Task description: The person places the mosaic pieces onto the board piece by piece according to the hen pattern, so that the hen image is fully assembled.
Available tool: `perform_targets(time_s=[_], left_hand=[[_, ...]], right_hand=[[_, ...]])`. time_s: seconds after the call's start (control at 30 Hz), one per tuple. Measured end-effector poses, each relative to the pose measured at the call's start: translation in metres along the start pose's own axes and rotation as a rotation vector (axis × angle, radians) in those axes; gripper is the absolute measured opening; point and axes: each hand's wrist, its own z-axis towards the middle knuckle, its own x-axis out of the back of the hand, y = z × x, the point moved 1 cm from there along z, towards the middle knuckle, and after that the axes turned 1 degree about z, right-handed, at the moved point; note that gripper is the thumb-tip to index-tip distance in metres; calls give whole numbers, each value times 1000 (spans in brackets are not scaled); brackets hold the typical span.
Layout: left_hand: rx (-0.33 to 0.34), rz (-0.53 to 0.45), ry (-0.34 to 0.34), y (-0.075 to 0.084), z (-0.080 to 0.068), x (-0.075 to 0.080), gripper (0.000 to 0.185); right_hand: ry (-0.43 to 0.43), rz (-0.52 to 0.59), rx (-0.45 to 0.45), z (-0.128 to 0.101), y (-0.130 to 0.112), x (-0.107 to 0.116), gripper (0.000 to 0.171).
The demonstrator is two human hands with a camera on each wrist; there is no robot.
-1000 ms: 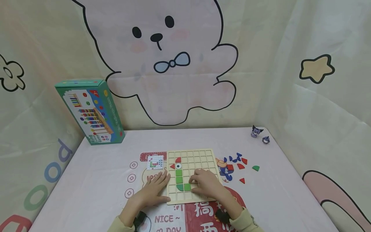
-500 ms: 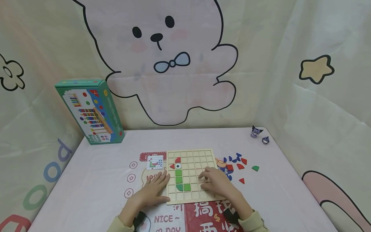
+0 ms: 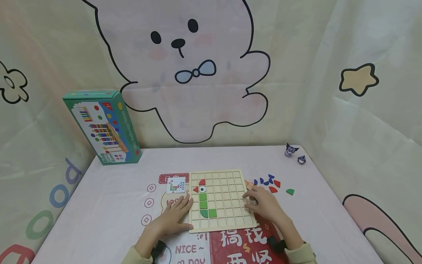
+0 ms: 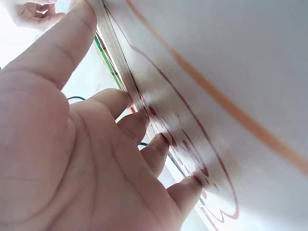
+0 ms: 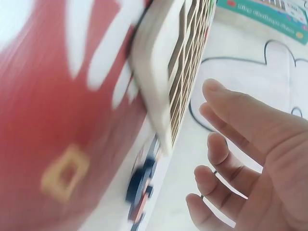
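Note:
A wooden grid board (image 3: 227, 216) lies on the table. Green squares (image 3: 203, 201) form a column in it, with a green quarter piece (image 3: 204, 213), red pieces (image 3: 202, 182) and an eye tile (image 3: 203, 189). My left hand (image 3: 176, 214) lies flat, its fingers touching the board's left edge (image 4: 115, 55); the left wrist view shows my left hand's palm (image 4: 96, 159) with straight fingers. My right hand (image 3: 262, 205) hovers over the board's right edge, fingers relaxed and holding nothing. In the right wrist view my right hand (image 5: 240, 159) is beside the board's corner (image 5: 159, 82).
Loose blue (image 3: 263, 181), red (image 3: 273, 189) and green (image 3: 290, 191) pieces lie right of the board. A pattern card (image 3: 176, 185) sits at its upper left. A green toy box (image 3: 103, 126) leans at the back left. Two small figurines (image 3: 290, 150) stand at the back right.
My right hand has slid from the middle of the board to its right edge, toward the loose pieces. The left hand has stayed put.

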Motion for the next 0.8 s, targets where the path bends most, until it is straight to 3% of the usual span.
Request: perform_targets(time_s=[0.3, 0.8], left_hand=[[0, 7, -2, -2, 0, -2, 88], [-14, 18, 2, -3, 1, -2, 88]], right_hand=[[10, -2, -129, -8, 30, 11, 24], [-13, -54, -231, -22, 94, 30, 26]])
